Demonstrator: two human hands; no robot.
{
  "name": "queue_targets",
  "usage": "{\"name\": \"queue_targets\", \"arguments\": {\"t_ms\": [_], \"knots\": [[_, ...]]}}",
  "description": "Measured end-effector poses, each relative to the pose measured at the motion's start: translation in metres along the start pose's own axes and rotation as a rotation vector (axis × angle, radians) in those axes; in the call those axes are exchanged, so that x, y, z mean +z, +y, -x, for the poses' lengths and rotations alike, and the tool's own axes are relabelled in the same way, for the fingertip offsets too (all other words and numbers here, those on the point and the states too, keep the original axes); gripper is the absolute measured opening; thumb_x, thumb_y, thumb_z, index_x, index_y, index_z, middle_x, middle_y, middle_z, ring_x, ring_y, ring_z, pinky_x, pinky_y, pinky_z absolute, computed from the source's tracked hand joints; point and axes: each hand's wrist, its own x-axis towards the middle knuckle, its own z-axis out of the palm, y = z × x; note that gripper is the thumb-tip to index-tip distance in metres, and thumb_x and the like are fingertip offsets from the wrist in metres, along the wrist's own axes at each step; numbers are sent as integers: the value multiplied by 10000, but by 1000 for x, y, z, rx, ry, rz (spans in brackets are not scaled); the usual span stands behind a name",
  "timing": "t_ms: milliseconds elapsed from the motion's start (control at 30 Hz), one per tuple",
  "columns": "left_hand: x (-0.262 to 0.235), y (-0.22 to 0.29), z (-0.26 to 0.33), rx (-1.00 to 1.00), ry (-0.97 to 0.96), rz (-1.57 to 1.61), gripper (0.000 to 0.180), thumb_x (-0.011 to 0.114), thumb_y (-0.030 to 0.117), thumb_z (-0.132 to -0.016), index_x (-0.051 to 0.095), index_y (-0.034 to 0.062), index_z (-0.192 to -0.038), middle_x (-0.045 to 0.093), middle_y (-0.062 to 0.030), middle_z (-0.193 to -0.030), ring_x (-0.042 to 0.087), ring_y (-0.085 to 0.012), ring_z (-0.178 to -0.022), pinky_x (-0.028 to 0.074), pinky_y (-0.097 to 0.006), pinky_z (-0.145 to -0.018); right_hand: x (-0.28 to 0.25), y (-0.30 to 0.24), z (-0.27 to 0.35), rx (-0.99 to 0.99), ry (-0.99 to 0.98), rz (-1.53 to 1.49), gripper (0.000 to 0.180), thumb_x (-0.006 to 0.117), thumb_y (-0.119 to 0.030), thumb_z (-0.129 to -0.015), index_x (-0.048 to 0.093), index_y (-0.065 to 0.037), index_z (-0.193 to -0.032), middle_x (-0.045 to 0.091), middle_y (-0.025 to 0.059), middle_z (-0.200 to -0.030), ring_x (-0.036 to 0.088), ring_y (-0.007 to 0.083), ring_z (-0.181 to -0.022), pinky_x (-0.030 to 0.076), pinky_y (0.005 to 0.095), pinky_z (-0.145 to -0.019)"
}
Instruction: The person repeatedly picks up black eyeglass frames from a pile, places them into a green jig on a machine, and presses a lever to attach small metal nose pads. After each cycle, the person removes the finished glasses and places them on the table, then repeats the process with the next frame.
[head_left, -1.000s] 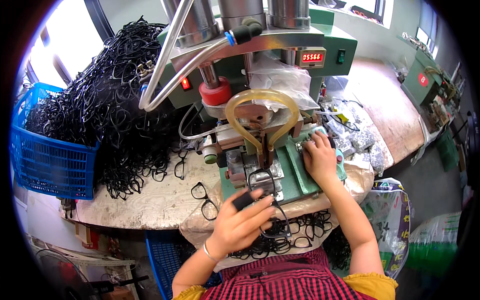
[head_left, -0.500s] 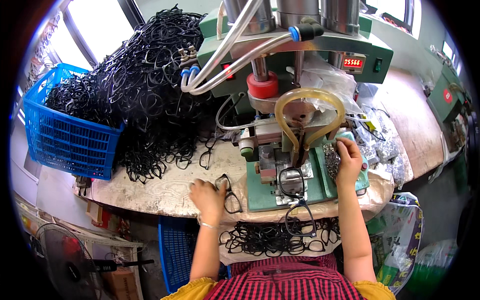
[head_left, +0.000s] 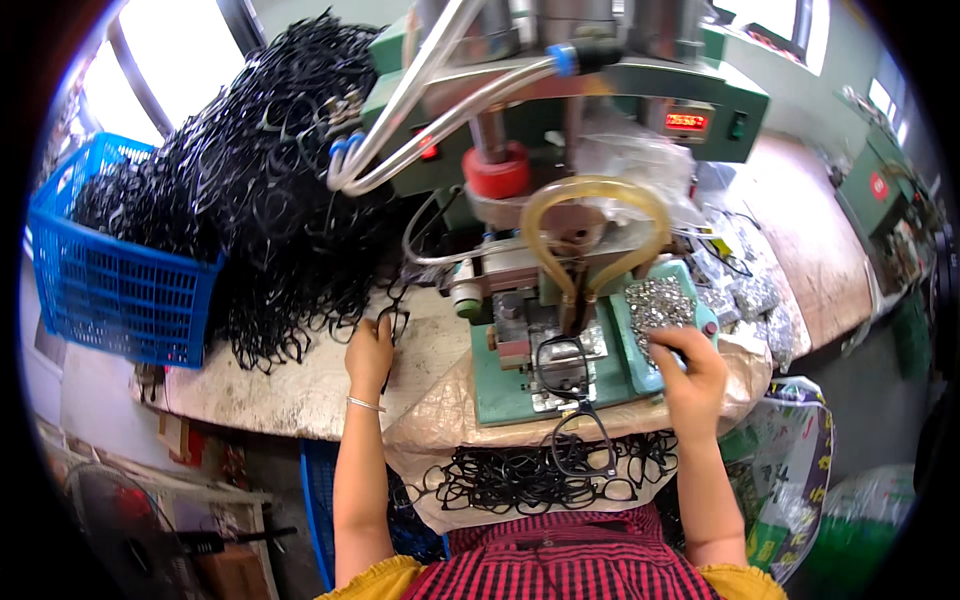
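Observation:
My left hand (head_left: 370, 352) rests on the worn table and closes on a black glasses frame (head_left: 393, 322) at the edge of a big heap of black frames (head_left: 270, 210). My right hand (head_left: 692, 368) sits at a green tray of small shiny metal parts (head_left: 655, 305), fingers pinching among them. Between my hands, a black glasses frame (head_left: 570, 375) lies on the green base of a press machine (head_left: 560, 120), hanging over its front edge. Below it, a pile of black frames (head_left: 520, 475) lies in a cloth at my lap.
A blue plastic basket (head_left: 110, 285) full of frames stands at the left. Clear hoses (head_left: 430, 110) and a yellowish tube loop (head_left: 595, 225) hang from the machine. Bags of metal parts (head_left: 745, 290) lie at the right. A fan (head_left: 110, 520) stands below the table.
My left hand left the machine, crossed to the left and reached the frame heap. My right hand stayed at the parts tray. The view has tilted toward the heap.

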Motion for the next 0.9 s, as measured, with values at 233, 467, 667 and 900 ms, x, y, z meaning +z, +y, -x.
{"name": "queue_targets", "arguments": {"t_ms": [233,467,667,900], "knots": [[-21,27,65,79,-117,-83,319,552,298,-1004,664,4,-949,695,-209,-835,676,-368,-771,495,-459,-660,60,-6,-34,17,-106,-290,395,716,4,-813,588,33,-1185,696,87,-957,663,148,-929,498,288,-852],[-96,121,99,504,141,1302,110,507,34,-1032,595,-30,-1045,644,-133,-949,633,-180,-829,535,-294,-755,64,-3,-23,148,-114,-483,543,727,-7,-822,498,43,-1312,687,51,-915,625,104,-968,450,255,-923],[-132,202,92,753,90,1296,69,611,-37,-914,671,-56,-941,711,-190,-975,704,-250,-876,569,-327,-768,64,-35,-17,203,-149,-488,584,698,33,-849,427,39,-1366,679,61,-1033,604,108,-976,485,271,-876],[-97,198,115,1269,-26,789,234,789,149,-753,750,108,-981,755,-40,-1011,704,-219,-850,536,-401,-808,13,27,-33,-195,-99,477,268,729,-127,-814,716,-56,-1073,666,170,-1218,563,355,-1259,434,449,-1073]]}}
